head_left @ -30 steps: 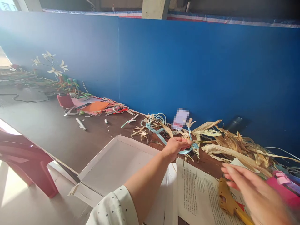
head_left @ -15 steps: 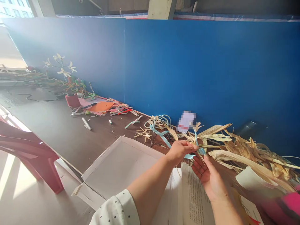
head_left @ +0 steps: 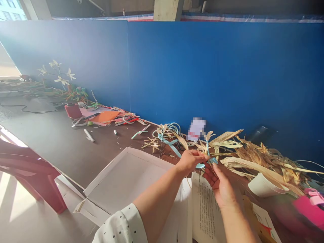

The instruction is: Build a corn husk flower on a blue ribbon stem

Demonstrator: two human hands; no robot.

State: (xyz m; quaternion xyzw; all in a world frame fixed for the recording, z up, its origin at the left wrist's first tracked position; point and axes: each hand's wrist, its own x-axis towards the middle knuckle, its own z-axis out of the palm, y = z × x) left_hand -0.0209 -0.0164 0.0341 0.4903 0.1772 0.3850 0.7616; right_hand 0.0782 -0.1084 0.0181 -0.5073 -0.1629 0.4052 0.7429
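My left hand [head_left: 190,161] pinches the stem of a corn-husk flower [head_left: 209,135], whose pale petals point up. Light blue ribbon [head_left: 214,160] wraps the stem and hangs beside it. Just below, my right hand [head_left: 220,187] has its thumb and fingertips closed on this ribbon, palm turned up. Thin wires or stem ends seem to hang between the hands, too fine to make out. Behind the left hand lie a coil of pale blue cord [head_left: 174,129] and small husk flowers [head_left: 152,144].
A pile of dried corn husks [head_left: 255,153] and a white cup [head_left: 267,185] are at the right. An open white box [head_left: 121,179] and a printed sheet [head_left: 206,209] lie in front. Orange paper [head_left: 105,116] and markers are further left. A blue panel [head_left: 202,74] stands behind.
The whole view has shifted slightly, so things appear further left. Both hands keep their hold on the flower stem and ribbon, with the right fingers slightly closer in.
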